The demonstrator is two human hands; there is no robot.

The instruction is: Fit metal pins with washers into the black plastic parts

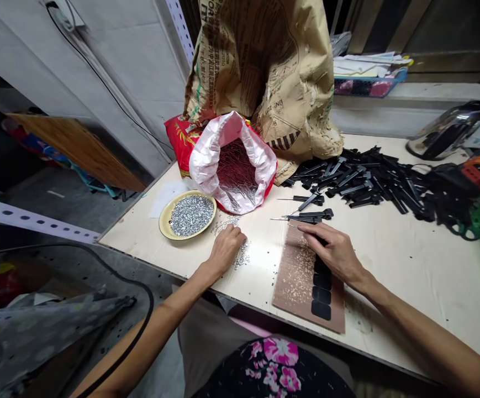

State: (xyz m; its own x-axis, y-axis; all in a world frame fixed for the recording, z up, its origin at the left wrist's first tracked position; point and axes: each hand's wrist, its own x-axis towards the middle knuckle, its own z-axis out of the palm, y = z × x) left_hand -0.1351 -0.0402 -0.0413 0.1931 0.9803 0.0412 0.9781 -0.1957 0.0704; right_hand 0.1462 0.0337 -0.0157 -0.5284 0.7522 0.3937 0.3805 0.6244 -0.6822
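Note:
My left hand [226,249] rests on the table with its fingertips pinched together among scattered small metal rings [242,257]. What is between those fingertips is too small to make out. My right hand [334,251] is closed over a brown board [291,282], gripping a thin metal pin that pokes out to the left of the fingers. Flat black pads [321,296] line the board's right side, partly hidden by this hand, and its surface is worn and pitted. Just beyond the board lie a few black plastic pieces [306,214] with thin metal pins.
A yellow bowl [165,226] holds small metal parts. Behind it stands an open red-and-white bag [200,160] of dark red pins, before a large brown paper sack [301,83]. Black plastic pieces [368,179] are heaped at right, near scissors [465,229] and a kettle [442,132].

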